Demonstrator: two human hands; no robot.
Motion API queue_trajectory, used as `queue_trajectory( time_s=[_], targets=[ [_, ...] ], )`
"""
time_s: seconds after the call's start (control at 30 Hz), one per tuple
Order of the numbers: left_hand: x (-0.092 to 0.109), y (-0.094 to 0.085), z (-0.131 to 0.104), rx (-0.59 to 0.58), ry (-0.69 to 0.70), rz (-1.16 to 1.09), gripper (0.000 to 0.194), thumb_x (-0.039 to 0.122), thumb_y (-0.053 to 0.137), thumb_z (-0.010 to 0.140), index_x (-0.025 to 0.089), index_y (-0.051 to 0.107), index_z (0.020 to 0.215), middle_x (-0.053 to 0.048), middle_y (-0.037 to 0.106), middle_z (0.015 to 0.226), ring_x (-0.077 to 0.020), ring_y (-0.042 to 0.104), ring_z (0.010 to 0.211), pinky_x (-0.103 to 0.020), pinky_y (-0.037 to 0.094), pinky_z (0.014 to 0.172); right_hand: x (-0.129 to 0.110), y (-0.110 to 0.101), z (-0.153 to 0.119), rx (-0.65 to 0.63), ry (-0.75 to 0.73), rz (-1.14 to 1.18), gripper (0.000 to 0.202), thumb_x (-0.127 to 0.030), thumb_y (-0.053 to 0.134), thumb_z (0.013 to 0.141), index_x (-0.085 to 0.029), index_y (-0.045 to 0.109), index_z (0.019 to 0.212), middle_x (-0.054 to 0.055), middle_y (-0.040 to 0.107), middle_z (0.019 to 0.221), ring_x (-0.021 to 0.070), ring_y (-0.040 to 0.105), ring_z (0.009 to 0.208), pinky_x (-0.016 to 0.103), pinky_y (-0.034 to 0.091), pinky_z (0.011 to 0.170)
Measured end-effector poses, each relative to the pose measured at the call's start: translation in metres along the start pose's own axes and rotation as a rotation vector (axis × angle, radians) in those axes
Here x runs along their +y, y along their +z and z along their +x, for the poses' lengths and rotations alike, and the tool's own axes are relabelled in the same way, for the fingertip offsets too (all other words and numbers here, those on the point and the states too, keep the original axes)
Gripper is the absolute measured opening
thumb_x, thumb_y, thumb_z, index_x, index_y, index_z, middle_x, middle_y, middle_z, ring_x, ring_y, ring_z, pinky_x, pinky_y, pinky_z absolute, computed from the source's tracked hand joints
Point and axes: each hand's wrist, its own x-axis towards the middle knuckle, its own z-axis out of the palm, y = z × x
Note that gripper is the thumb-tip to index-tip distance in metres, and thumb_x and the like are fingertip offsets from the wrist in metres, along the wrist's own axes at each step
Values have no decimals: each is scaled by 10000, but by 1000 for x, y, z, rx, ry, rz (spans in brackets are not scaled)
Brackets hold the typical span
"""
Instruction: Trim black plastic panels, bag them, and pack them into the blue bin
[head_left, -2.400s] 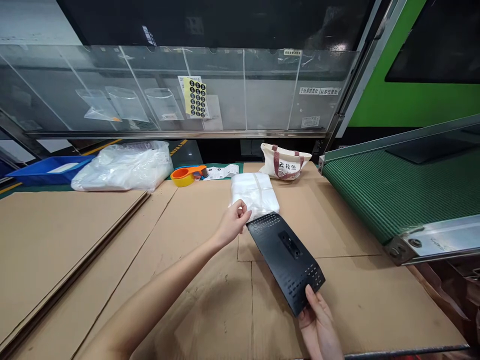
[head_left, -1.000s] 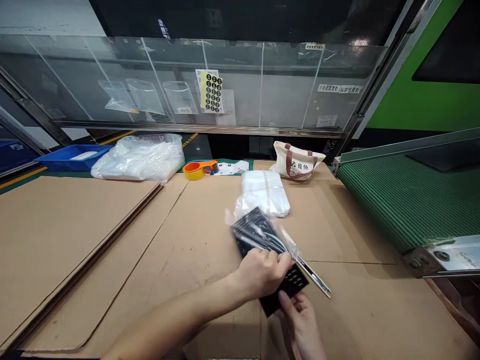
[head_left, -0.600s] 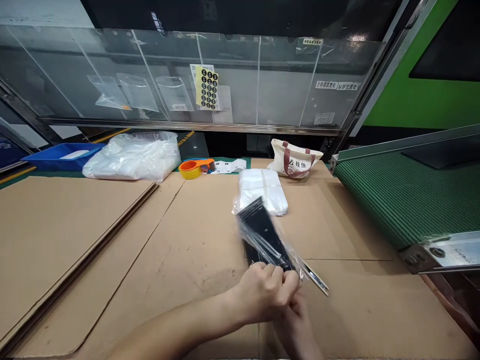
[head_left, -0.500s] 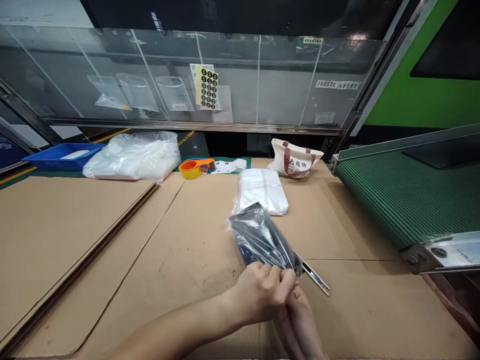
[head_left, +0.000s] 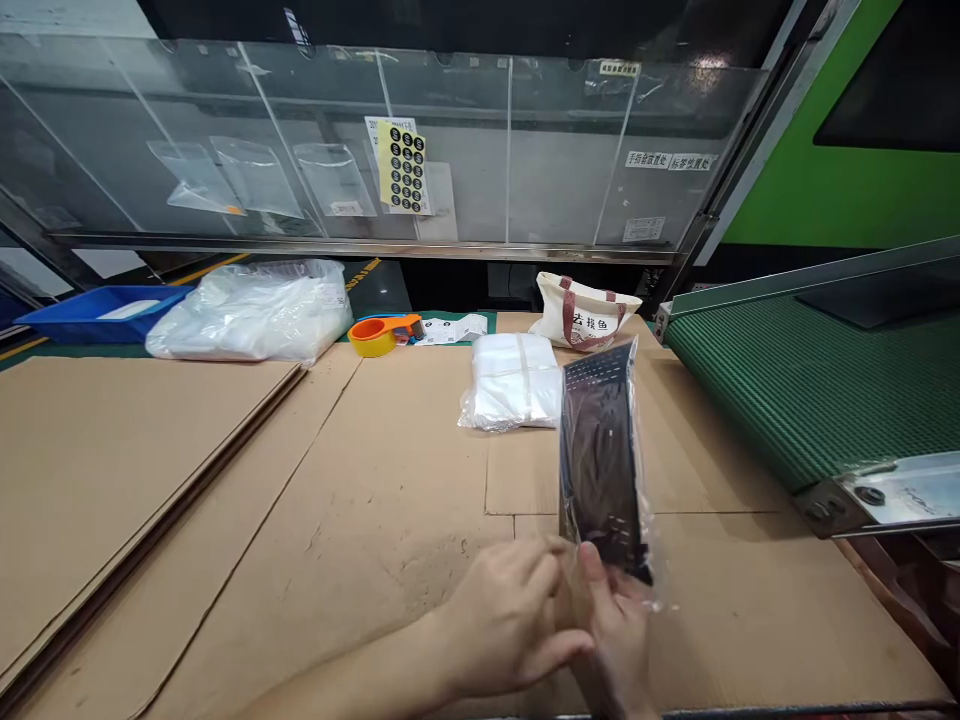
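A dark flat panel in a clear plastic bag (head_left: 600, 460) stands nearly upright in front of me, with small perforations showing near its top. My right hand (head_left: 619, 625) grips its lower end, thumb lying on the front face. Beside it, my left hand (head_left: 510, 615) is at the bag's lower left edge with fingers bent and thumb pointing right. Its fingertips are blurred and partly hidden, so I cannot make out whether they pinch the plastic. Just behind the panel lies a banded stack of white plastic bags (head_left: 514, 385).
Cardboard (head_left: 375, 500) covers the table; more cardboard sheets (head_left: 142, 450) lie left. Along the back are a blue tray (head_left: 64, 318), a large clear plastic bundle (head_left: 255, 315), an orange-and-yellow tape dispenser (head_left: 375, 335) and a cloth bag (head_left: 585, 312). A green conveyor belt (head_left: 817, 380) runs right.
The bagged panel has swung from leaning left to nearly upright and moved right, its broad face now visible. My left hand has slid down and loosened from its fist-like grip beside the right.
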Motion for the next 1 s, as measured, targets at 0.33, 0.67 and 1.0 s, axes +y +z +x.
queue_trajectory(
  time_s=[0.33,0.67,1.0],
  targets=[
    [-9,-7,-31,289,-806,-1146,561,348,751,754,225,566,1269,-134,583,1328,-302,556,1211,-446,467,1026,6,19,13,-493,-1064,-856,596,-22,379,886,-245,428,1436,93,537,1391,241,461,1319,503,365,1102],
    [-15,-48,-84,1044,-1222,-1118,325,323,842,540,139,699,766,-90,745,893,-282,696,874,-373,616,763,-9,59,-12,-863,-1170,-673,517,-30,401,863,-176,535,1341,94,632,1274,209,552,1217,366,493,1010],
    [-72,-87,-126,1183,-1280,-648,317,269,668,659,165,520,920,29,602,453,-117,491,332,-164,389,314,-13,0,41,-777,-711,-627,363,-115,538,879,-297,685,1157,40,714,1103,203,656,1035,365,520,924]
  ],
)
